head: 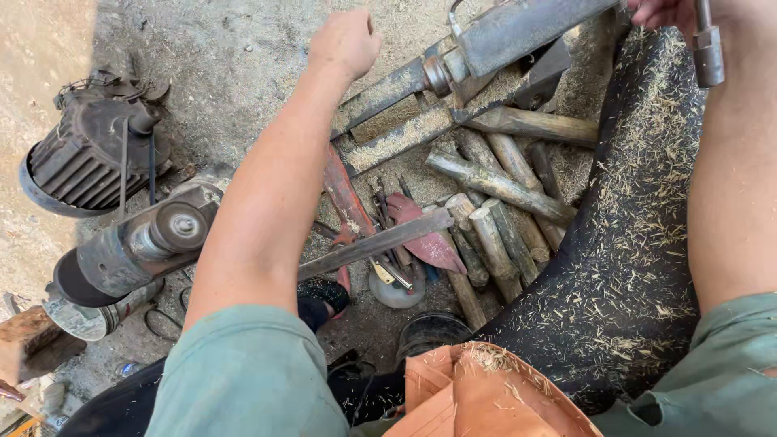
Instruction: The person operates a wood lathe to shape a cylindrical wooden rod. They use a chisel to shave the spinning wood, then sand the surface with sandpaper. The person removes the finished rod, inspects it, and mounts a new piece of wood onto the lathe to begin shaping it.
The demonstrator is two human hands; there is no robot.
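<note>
Lathe bed (405, 121), sawdust-caked, laid low across ground within arm's reach. Cut wooden stakes (502, 218) heaped just below, close for feeding. Left hand (346, 40) fisted, apparently empty, beside rail. Right hand (668, 12) at frame edge, wrapped around metal crank handle (708, 48).

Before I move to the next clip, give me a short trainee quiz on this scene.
1. True or false: the left hand is closed into a fist above the sawdust-covered metal bars.
2. What lies piled between the person's legs: A) bricks, B) rough wooden sticks, C) coiled rope?
3. Fill in: the right hand sits at the frame's top edge beside a metal ____.

Key: 1 true; 2 B; 3 socket tool. Whether the right hand's fingers grip that tool cannot be told, as the hand is cut off by the frame.
</note>
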